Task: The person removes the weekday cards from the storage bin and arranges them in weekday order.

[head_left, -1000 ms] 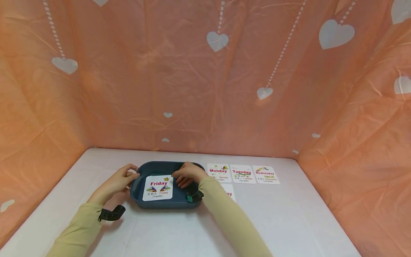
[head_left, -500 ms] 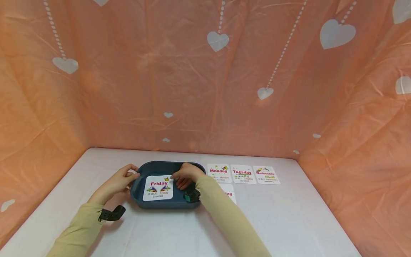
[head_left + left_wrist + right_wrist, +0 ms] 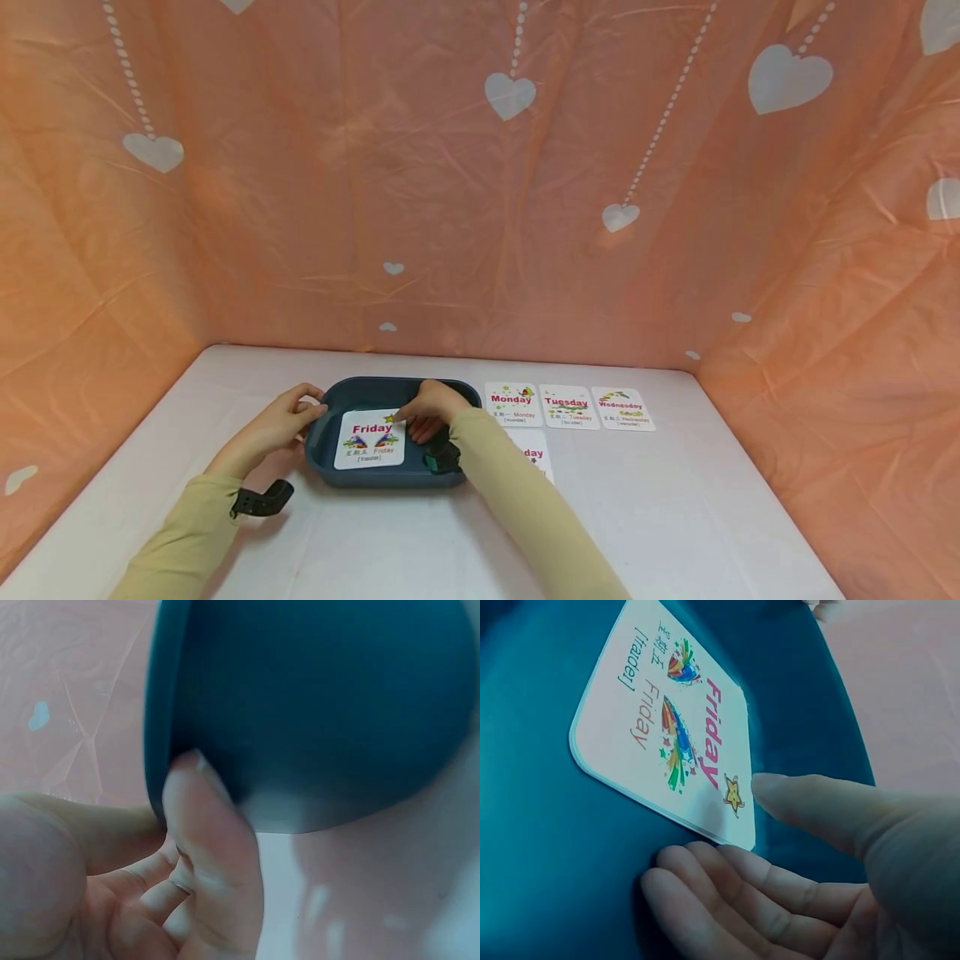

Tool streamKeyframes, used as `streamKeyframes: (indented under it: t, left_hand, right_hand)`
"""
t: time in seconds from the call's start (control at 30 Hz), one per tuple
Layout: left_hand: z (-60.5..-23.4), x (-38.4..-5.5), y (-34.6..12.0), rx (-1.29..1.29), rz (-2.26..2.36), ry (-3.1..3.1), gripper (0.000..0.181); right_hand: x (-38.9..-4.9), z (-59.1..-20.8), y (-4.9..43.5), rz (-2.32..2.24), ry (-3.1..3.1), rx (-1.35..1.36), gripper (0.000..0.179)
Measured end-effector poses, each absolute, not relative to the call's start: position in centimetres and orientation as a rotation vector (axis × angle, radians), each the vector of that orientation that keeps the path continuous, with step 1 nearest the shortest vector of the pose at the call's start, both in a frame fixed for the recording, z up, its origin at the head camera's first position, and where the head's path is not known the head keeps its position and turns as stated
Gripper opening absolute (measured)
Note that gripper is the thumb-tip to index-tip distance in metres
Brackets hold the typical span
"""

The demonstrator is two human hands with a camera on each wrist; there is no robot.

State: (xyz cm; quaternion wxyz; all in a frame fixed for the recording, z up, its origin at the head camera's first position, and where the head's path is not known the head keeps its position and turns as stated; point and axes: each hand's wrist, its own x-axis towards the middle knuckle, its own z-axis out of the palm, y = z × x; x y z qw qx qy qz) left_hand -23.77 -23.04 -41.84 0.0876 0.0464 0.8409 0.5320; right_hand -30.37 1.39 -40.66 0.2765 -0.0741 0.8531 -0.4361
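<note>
l. hand (image 3: pixel 288 418) pinches the tray (image 3: pixel 382 481) rim at its left end; r. hand (image 3: pixel 437 406) has thumb & fingertips at a corner of the friday card (image 3: pixel 370 442), can't tell if it's actually gripped. that card lies face up inside the tray, left of its middle; edge looks doubled, so poss. more cards under it. just right of the tray, on the table (image 3: pixel 660 517): monday card (image 3: pixel 512 406), then tuesday card (image 3: pixel 569 407), then wednesday card (image 3: pixel 622 409); a 4th card (image 3: pixel 538 457), also right of the tray but nearer the person, is part hidden by the r. sleeve (image 3: pixel 525 500), only "day" legible. progress, by my guess: 4 laid out, friday + anything beneath left.
</note>
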Motion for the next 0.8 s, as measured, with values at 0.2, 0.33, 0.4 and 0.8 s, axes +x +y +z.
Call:
streamKeyframes:
  t: [0.2,0.33,0.4,0.8]
  left_hand:
    - [-41.9,-23.8,-23.2,0.139,1.575,2.508,0.027]
    - [-41.9,-23.8,-23.2,0.138,1.577,2.509,0.028]
    - [-41.9,-23.8,-23.2,0.135,1.577,2.509,0.028]
    - [-41.8,-23.8,-23.1,0.111,1.551,2.511,0.028]
  right_hand:
    - [-30.2,-40.4,0.9,-1.127,2.335,-0.205,0.024]
    - [-30.2,-40.4,0.6,-1.078,2.373,-0.203,0.024]
    - [-30.2,-40.5,0.5,-1.066,2.383,-0.196,0.025]
    - [-29.8,-40.1,0.1,-0.957,2.413,-0.168,0.028]
